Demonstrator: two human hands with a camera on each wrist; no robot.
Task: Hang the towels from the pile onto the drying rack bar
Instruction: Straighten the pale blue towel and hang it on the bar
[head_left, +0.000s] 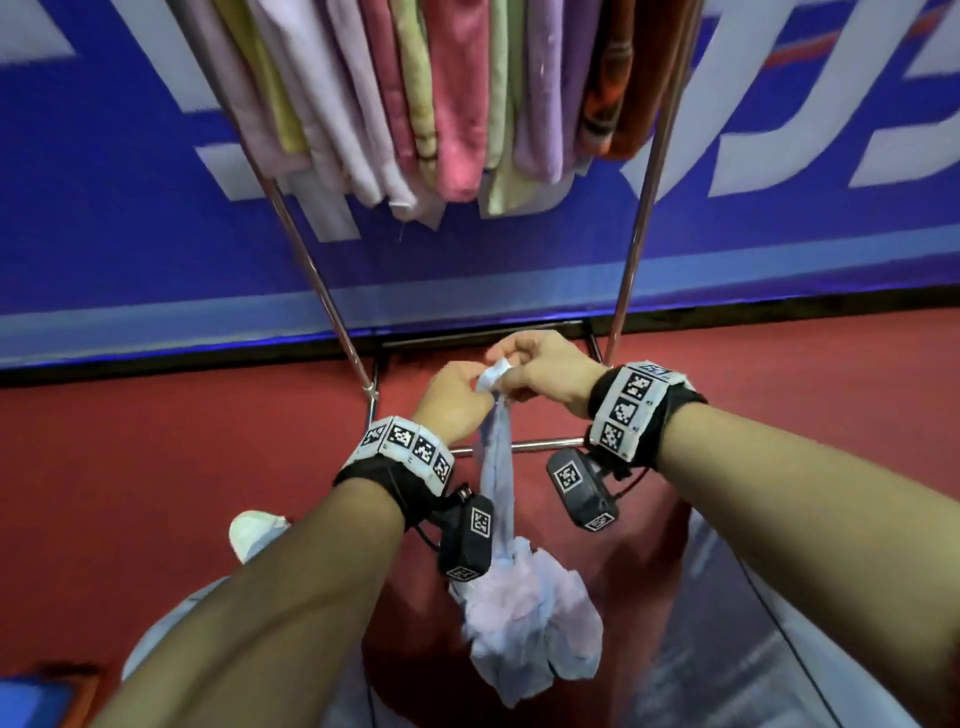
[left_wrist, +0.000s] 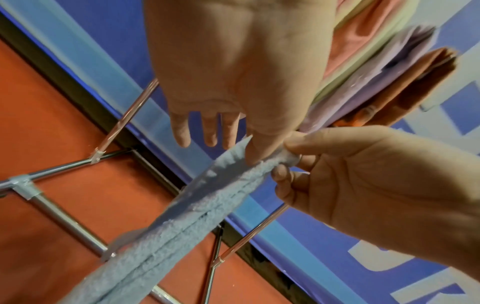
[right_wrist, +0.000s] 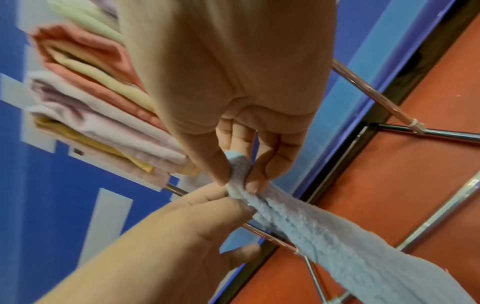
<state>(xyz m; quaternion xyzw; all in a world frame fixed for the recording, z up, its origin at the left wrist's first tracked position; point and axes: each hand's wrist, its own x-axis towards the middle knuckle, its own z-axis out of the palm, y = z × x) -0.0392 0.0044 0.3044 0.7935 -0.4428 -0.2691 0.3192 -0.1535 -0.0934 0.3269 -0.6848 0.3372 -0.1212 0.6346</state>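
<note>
Hands: left hand (head_left: 457, 397) and right hand (head_left: 545, 371) meet at top end of blue towel (head_left: 498, 499), touching each other, in front of rack base.
Right hand: thumb + forefinger pinch the towel's top corner; other fingers curl behind it. R wrist view shows the corner folded over between the fingertips (right_wrist: 255, 186).
Left hand: thumb presses the towel just below right hand's pinch; L wrist view shows three other fingers (left_wrist: 182, 131) straight, off the cloth. Forefinger side hidden, so full grip: can't tell.
Towel: bunched into a narrow rope, long axis vertical, top end at the hands, rest hangs down toward the person's legs; lower end a crumpled lump (head_left: 530, 608), seen only in head view. Whether the lump reaches the floor: can't tell.
Wrist views only: terry texture, lengthwise folds in the towel (left_wrist: 182, 222) (right_wrist: 324, 230).
Drying rack (head_left: 311, 270): beyond the hands; chrome legs slant up, low crossbar just behind the towel.
Hung towels (head_left: 457, 104): above and beyond the hands, packed side by side on the rack – pink, green, lilac, yellow, orange-brown. Top bar itself out of frame.
Floor (head_left: 182, 467): red, under rack.
Wall banner (head_left: 130, 208): blue w/ white lettering, behind rack.
</note>
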